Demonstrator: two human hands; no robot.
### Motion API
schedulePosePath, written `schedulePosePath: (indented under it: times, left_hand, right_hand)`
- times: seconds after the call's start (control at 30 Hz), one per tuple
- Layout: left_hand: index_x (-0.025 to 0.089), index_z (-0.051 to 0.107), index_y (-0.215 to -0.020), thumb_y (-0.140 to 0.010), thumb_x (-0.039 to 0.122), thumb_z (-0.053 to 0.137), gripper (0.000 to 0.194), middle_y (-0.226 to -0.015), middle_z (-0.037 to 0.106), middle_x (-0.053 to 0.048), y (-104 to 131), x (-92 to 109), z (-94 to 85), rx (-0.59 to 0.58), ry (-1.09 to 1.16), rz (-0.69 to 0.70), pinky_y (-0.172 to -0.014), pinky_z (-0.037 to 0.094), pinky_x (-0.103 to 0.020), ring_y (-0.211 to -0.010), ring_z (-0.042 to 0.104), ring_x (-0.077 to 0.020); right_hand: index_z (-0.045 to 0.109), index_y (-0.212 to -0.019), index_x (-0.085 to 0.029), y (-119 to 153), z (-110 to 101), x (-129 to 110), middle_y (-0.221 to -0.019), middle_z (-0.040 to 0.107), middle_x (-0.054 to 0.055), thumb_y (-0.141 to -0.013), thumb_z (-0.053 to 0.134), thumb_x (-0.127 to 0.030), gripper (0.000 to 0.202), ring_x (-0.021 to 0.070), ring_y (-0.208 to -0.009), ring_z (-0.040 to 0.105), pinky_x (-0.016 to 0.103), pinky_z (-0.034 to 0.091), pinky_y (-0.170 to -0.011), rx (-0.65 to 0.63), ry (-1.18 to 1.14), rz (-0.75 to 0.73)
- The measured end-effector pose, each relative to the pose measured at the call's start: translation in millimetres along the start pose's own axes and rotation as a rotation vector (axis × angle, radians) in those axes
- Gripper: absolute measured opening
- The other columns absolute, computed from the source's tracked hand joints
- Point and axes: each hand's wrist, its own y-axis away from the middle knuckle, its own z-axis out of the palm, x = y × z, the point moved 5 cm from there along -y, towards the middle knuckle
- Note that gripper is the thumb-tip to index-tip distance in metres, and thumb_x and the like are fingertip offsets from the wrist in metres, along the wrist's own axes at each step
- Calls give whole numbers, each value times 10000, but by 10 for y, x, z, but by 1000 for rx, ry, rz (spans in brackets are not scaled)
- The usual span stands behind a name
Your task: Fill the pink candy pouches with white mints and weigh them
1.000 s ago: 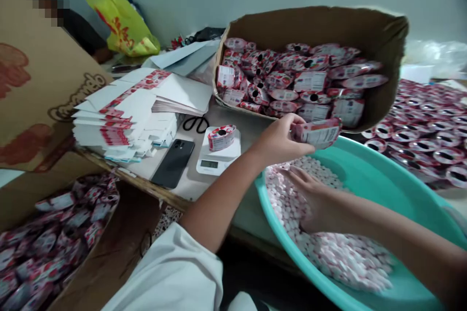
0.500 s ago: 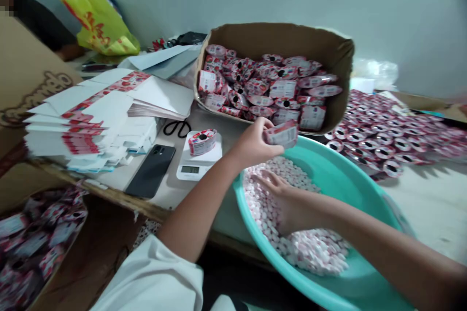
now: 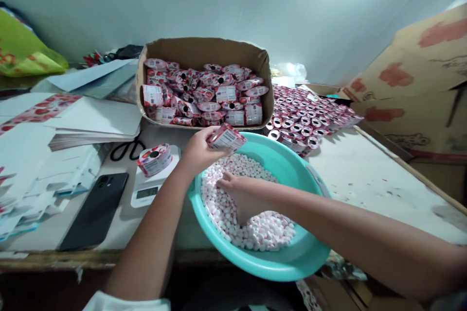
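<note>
My left hand (image 3: 202,151) is closed around a small red-and-white printed candy packet (image 3: 226,138), held over the far left rim of a turquoise basin (image 3: 233,263). White and pale pink candies (image 3: 268,233) fill part of the basin. My right hand (image 3: 242,197) is sunk among them, its fingers mostly buried, so I cannot see whether it grips any. Left of the basin, a similar packet (image 3: 156,161) with a dark round opening on top stands on a white digital scale (image 3: 144,194).
A cardboard box (image 3: 204,51) of packets stands behind the basin, with rows of open packets (image 3: 306,116) to its right. A dark phone (image 3: 95,211), black scissors (image 3: 127,148) and flat white cartons (image 3: 98,112) lie on the left. Printed cardboard (image 3: 412,73) stands far right.
My view has swung to the right, so the tabletop things sit further left. The left hand still holds its packet by the basin, and the right hand stays among the candies.
</note>
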Motion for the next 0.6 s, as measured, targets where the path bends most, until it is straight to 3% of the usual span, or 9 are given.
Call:
schedulePosePath:
  times: [0.1, 0.23, 0.37, 0.5, 0.6]
  left_hand:
    - [146, 628, -1102, -629, 291, 853, 543, -1020, 742, -65, 4, -24, -1, 2, -1, -42, -823, 531, -289, -942, 702, -231]
    - [178, 529, -1075, -603, 336, 874, 606, -983, 710, -34, 28, -67, -9, 21, -81, -108, -774, 521, -274, -904, 692, -216]
    - [202, 470, -1066, -670, 349, 829, 555, -963, 665, -3, 53, -50, 13, -7, -108, -93, -779, 528, -270, -898, 690, -199]
    - [219, 500, -1243, -745, 315, 775, 576, -1137, 660, -39, 56, 9, 31, -27, -80, -37, -903, 533, -298, -1037, 680, -206]
    - [194, 567, -1252, -751, 284, 755, 543, -1235, 657, -74, 47, 19, 42, -61, -91, -20, -998, 505, -332, -1134, 651, -230]
  right_hand:
    - [428, -1406, -137, -14, 2, 16, -1394, 461, 199, -475, 898, -391, 1073, 169, -653, 598, 301, 435, -498, -41, -11, 1]
    - [421, -1444, -146, -18, -34, 17, -1336, 540, 193, -445, 907, -437, 1147, 246, -738, 647, 308, 429, -512, -74, 0, -12]
    - [462, -1428, -142, -16, -73, 5, -1227, 639, 162, -499, 873, -446, 1060, 269, -802, 668, 300, 440, -533, -102, -18, -38]
    - [479, -1408, -170, -47, -44, 39, -1152, 708, 97, -543, 834, -404, 964, 247, -840, 672, 273, 471, -579, -156, -23, -32]
    - [554, -1346, -204, -93, -1, 78, -1096, 743, 52, -544, 817, -360, 858, 240, -821, 683, 274, 504, -602, -130, -77, -50]
